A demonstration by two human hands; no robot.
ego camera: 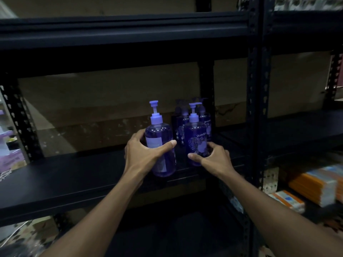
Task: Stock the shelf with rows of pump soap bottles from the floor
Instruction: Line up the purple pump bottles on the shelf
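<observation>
Two bare forearms reach up from the bottom edge, the left forearm [104, 210] and the right forearm [269, 210], both towards a matte black metal shelf board [74, 175].

Far left of the left grip, past a black perforated steel post [20, 123], pale purple and white packs [11, 160] sit blurred. Behind the board runs a stained beige wall [111, 89], and above both grips hangs a second black shelf [130, 32].

The left grip [143, 154] is wrapped round a plain-labelled purple soap bottle [160, 138], round, clear plastic, with a lilac pump head; thumb across the front, fingers round the far side. The bottle is upright at the board's front edge; whether its base rests there I cannot tell.

Just beside it, the right grip [213, 156] holds the lower body of a purple soap bottle printed "guardian" [195, 134], upright on the board, thumb in front, fingers round its right side. Directly behind stand two more purple pump bottles [181, 127], dim and close together.

Right of the right grip rises a black slotted upright [257, 89]. Beyond it, lower down, lie orange and white cartons [315, 184], blurred.
</observation>
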